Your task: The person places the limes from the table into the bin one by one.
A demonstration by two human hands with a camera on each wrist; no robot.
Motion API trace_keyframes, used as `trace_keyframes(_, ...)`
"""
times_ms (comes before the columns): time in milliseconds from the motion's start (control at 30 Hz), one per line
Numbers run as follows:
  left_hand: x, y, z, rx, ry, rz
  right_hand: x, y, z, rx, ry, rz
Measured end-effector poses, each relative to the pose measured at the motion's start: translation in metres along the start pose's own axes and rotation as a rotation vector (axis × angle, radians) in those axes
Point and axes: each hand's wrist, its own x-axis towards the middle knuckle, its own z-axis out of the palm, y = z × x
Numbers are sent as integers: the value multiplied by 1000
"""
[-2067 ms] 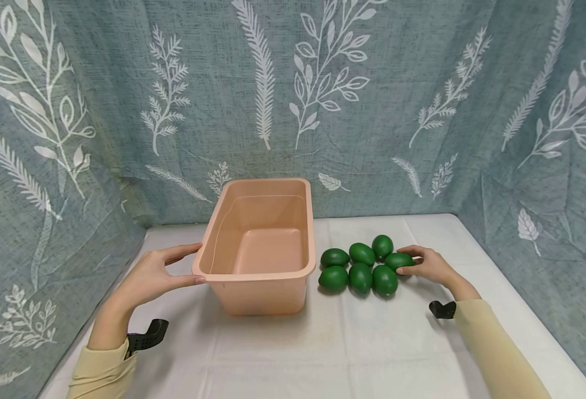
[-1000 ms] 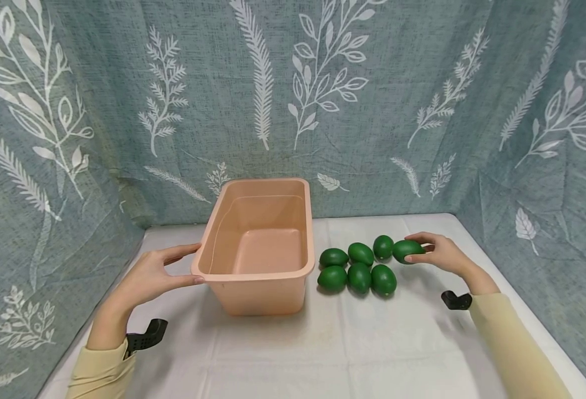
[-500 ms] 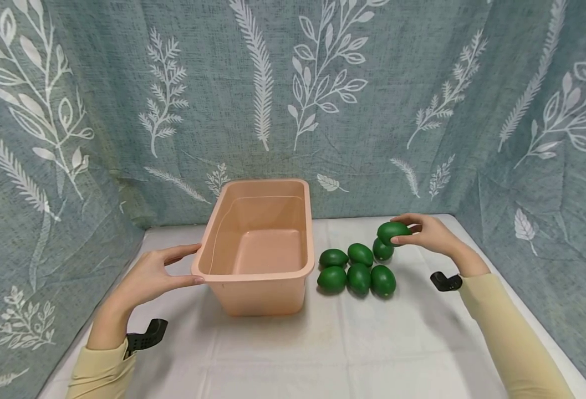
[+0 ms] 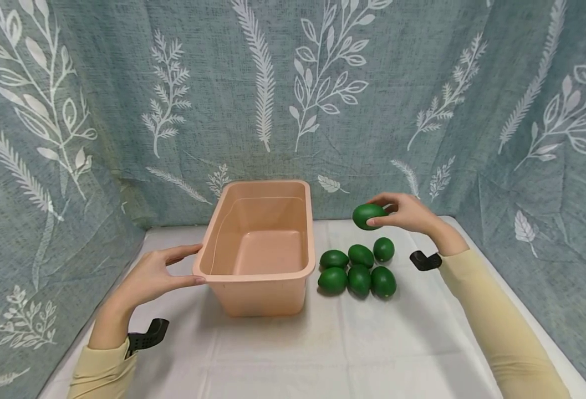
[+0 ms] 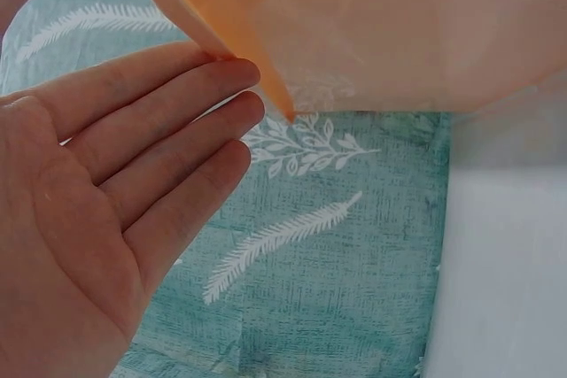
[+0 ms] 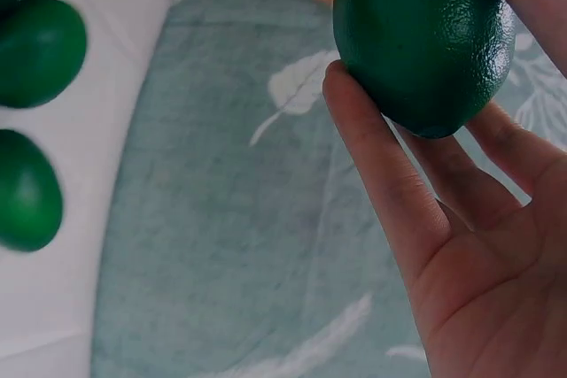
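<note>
My left hand [image 4: 153, 274] rests against the left side of a peach plastic tub [image 4: 260, 296]. Its long fingers lie straight along the rim in the left wrist view, and the thumb touches near the front corner. Above the table, right of the tub, my right hand [image 4: 402, 211] holds an egg-shaped, glossy dark green fruit [image 4: 368, 216], like a lime or an avocado. Thumb and fingertips pinch it in the right wrist view, where the fruit [image 6: 421, 37] shows slightly bumpy skin. Several similar green fruits [image 4: 360, 280] lie below it on the table in two loose rows.
A white cloth [image 4: 283, 354] covers the table. Teal fabric [image 4: 213, 111] with white leaf prints hangs behind and at both sides, close to the table's edges. Nothing shows inside the tub. A black wrist camera [image 4: 424, 260] sits on the right wrist.
My right hand has picked up the rightmost green fruit, lifted it from the table and carried it up and leftward over the others. The left hand and tub have stayed in place.
</note>
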Motion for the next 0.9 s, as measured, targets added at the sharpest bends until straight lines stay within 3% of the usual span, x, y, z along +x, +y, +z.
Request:
trace_keyframes(500, 0, 1, 0, -10, 2, 18, 39, -60, 3, -24, -53, -69)
trace_keyframes(900, 1, -1, 1, -12, 5, 31, 69, -102, 17, -72, -153, -123)
